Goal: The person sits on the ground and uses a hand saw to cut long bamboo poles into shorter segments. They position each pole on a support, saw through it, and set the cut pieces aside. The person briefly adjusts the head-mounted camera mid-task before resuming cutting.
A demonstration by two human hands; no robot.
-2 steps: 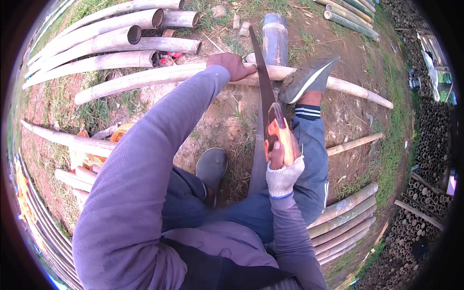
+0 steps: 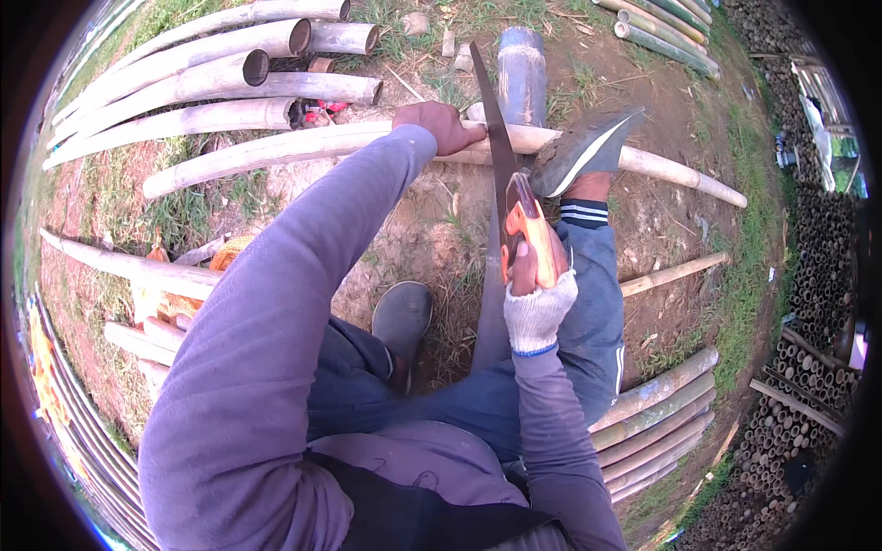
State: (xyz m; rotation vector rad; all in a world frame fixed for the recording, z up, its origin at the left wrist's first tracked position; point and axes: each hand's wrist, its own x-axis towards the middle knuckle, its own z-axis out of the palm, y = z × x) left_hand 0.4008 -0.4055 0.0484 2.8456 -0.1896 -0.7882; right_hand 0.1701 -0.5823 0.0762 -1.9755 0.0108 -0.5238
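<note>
My bare left hand (image 2: 432,126) is wrapped over a pale bamboo pole (image 2: 294,145), its thumb close to the saw blade. In my right hand (image 2: 537,308), which wears a white knitted glove, is the orange handle of a handsaw (image 2: 502,142). The long dark blade crosses the pole just right of my left thumb, its tip pointing away from me. A thick grey bamboo length (image 2: 522,78) lies beneath the pole, crosswise to it. My right shoe (image 2: 583,151) rests on the pole beside the blade. Any cut is too small to make out.
Several thick bamboo poles (image 2: 197,78) lie at the far left, greener ones (image 2: 666,44) at the far right. More poles (image 2: 657,404) lie beside my right leg. My left shoe (image 2: 402,312) stands on the soil. Stacked bamboo pieces (image 2: 818,266) line the right edge.
The handsaw and my right hand have slid slightly away from me along the stroke. My left hand, the pole and my foot stay where they were.
</note>
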